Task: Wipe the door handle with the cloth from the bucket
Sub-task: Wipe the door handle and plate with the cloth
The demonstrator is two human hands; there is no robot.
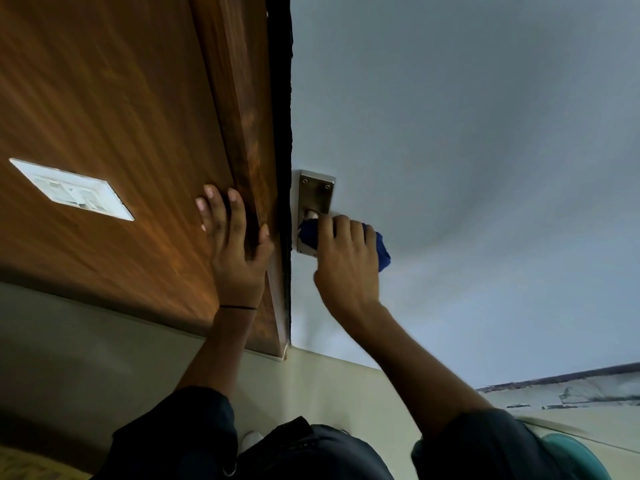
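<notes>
A metal door handle plate (316, 195) is fixed at the left edge of the pale grey door (467, 168). My right hand (348, 259) grips a dark blue cloth (381, 249) and presses it over the handle's lever, which is mostly hidden under the cloth and fingers. The cloth also shows left of my fingers, against the plate. My left hand (235, 244) lies flat with fingers spread on the brown wooden door frame (242, 109), just left of the handle. A rim of the teal bucket (575, 455) shows at the bottom right corner.
A white switch plate (72, 189) sits on the wooden wall panel (104, 98) to the left. Beige floor tiles (329, 382) lie below. My dark sleeves fill the bottom of the view. A worn threshold strip (571, 389) runs at the right.
</notes>
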